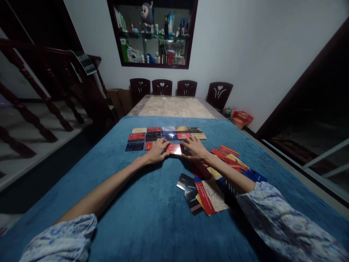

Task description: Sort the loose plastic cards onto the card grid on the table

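Head view: a long bench (pixel 177 104) reaches toward a pale wall (pixel 272 54), its near part under a blue cloth (pixel 131 203), its far end bare and mottled. A cabinet (pixel 118 47) of bottles and a purple plush (pixel 147 16) is set into the wall, above four dark chairs (pixel 162 87) beyond the bench. On the cloth, a loose pile (pixel 209 198) of red, black, blue and cream cards spreads at the person's right, partly hidden by the right forearm (pixel 229 174). Farther out, more cards lie in rows (pixel 153 137): five places across the back, five across the middle, fewer in front. At the front row, the left hand (pixel 157 151) and right hand (pixel 195 148) hold opposite short ends of a glossy red card (pixel 173 149), fingers narrowed on its edges. It sits between them, just before the middle row; whether it touches the cloth cannot be told. An orange card (pixel 148 146) shows partly behind the left hand, beside a navy card (pixel 135 146).
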The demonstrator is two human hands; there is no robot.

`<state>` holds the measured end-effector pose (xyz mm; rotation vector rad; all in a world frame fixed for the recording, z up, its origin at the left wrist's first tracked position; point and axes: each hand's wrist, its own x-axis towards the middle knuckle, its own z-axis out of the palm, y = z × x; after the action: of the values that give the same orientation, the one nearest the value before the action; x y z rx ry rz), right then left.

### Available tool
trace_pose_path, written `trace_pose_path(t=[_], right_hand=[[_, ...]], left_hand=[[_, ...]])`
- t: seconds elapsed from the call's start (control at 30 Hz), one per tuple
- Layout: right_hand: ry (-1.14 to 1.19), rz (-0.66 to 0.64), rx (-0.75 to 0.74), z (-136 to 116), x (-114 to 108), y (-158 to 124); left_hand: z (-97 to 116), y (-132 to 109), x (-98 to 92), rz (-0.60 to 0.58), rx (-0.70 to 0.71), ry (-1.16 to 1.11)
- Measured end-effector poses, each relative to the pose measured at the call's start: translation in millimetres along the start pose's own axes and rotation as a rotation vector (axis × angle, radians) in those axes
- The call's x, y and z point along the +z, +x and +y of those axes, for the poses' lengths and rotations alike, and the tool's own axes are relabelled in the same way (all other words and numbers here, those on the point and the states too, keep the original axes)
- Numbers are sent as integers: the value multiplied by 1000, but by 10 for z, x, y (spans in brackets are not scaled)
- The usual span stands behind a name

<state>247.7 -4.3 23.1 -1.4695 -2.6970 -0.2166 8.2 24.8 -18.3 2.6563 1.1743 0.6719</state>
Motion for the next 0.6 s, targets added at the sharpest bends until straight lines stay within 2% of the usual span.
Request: trace_pose_path(t=[0.6], right_hand=[[46, -38, -50, -440, -72, 661]], left_hand=[[-435, -323, -479, -29, -188, 110]])
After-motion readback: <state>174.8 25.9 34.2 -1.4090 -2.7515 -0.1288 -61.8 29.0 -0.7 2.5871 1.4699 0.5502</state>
